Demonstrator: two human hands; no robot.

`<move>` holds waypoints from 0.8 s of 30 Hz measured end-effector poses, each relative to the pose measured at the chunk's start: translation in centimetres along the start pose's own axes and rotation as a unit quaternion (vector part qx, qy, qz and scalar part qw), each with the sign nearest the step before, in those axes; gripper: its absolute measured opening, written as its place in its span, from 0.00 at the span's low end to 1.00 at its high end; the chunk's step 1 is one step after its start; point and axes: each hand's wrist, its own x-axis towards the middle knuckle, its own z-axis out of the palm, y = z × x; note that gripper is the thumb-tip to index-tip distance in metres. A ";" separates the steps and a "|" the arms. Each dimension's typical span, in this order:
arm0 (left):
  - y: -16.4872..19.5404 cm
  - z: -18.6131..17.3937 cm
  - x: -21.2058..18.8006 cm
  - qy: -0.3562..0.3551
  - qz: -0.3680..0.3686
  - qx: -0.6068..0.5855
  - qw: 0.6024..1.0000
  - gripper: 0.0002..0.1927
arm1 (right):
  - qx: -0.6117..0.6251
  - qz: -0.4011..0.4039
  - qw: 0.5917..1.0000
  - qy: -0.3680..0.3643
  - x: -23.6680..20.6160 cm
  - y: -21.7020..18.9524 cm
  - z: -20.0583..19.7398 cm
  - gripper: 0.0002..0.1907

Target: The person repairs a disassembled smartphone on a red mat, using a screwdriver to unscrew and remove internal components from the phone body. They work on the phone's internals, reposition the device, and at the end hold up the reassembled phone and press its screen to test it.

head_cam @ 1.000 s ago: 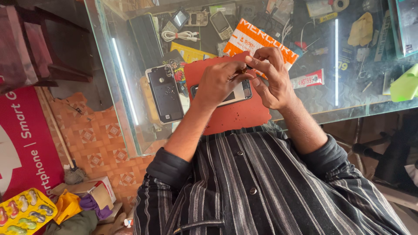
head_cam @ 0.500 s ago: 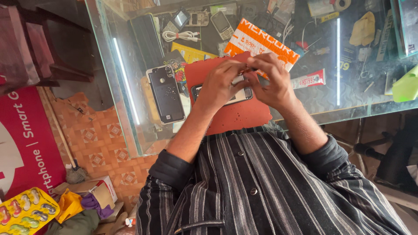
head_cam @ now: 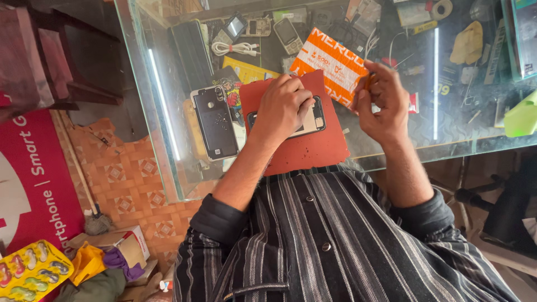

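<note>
A phone (head_cam: pixel 314 118) lies on a red work mat (head_cam: pixel 313 148) on the glass counter (head_cam: pixel 391 151). My left hand (head_cam: pixel 282 109) is curled over the phone, fingers pressing on its upper edge and covering most of it. My right hand (head_cam: pixel 381 100) is raised to the right of the mat, apart from the phone. It pinches a small orange tool (head_cam: pixel 369 81) between thumb and fingers; most of the tool is hidden. An orange and white box (head_cam: pixel 330 64) lies just beyond both hands.
A detached phone back cover (head_cam: pixel 215 123) lies left of the mat. Old phones (head_cam: pixel 288 33), a white cable (head_cam: pixel 235 48), tape and small parts crowd the far counter. A light strip (head_cam: pixel 435 84) reflects at right. Tiled floor (head_cam: pixel 128 184) and boxes lie lower left.
Both hands were together over the phone. My right hand has now pulled away to the right with the small tool, while my left hand stays pressed on the phone.
</note>
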 end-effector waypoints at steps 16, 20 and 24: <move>-0.4 -9.1 -5.8 0.080 -0.099 0.114 0.985 0.06 | -0.356 -0.067 0.931 -0.043 -2.3 -1.8 1.3 0.11; -0.6 -11.3 -8.0 0.069 -0.151 0.166 0.972 0.05 | -0.363 -0.102 0.925 -0.044 -1.5 -2.5 1.2 0.13; -0.5 -11.6 -8.7 0.063 -0.171 0.184 0.966 0.05 | -0.342 -0.090 0.934 -0.051 -1.0 -3.2 1.2 0.12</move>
